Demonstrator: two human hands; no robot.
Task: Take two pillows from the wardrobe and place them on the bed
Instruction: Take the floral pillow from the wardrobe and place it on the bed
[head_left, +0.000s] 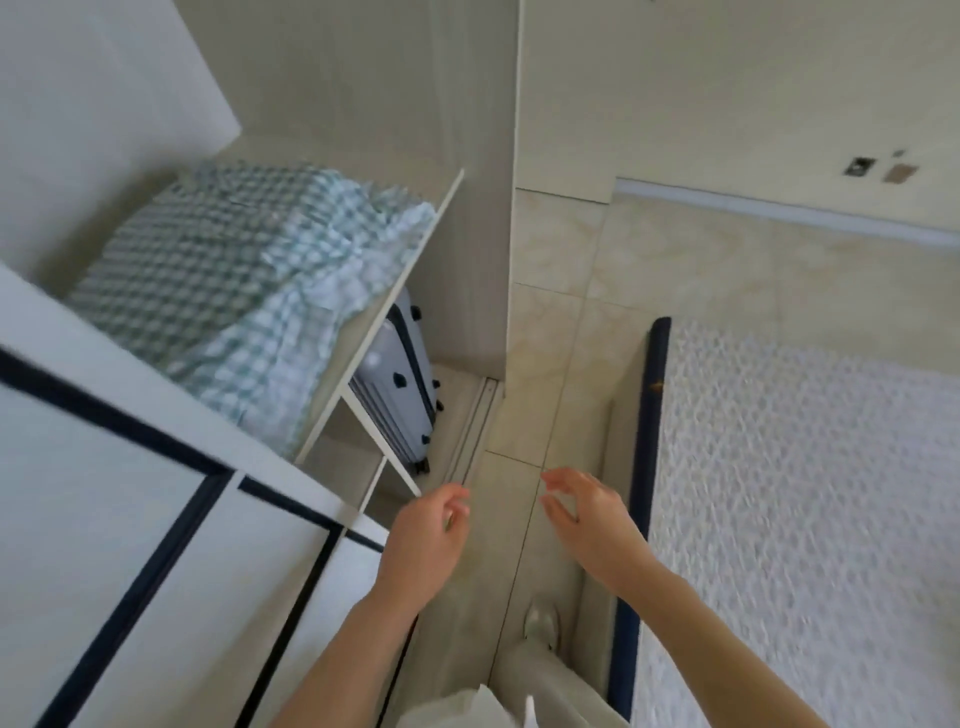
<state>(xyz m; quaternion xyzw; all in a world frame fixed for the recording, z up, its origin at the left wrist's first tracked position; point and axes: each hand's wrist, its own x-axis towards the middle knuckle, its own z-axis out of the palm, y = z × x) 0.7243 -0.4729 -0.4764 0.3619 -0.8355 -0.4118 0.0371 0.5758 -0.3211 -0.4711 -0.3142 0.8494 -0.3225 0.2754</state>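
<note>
Green-and-white checked pillows (249, 280) lie stacked on a shelf (384, 306) inside the open wardrobe at the upper left. The bed (810, 493), with a white textured cover and a dark blue edge, fills the right side. My left hand (431, 540) hovers low in the middle, below the shelf's front corner, fingers loosely curled and holding nothing. My right hand (587, 519) is beside it, near the bed's edge, fingers spread and empty. Both hands are apart from the pillows.
A white sliding wardrobe door (130, 545) with dark blue trim stands at the lower left. A grey suitcase (400, 395) sits under the shelf. A narrow strip of beige tiled floor (540, 405) runs between wardrobe and bed.
</note>
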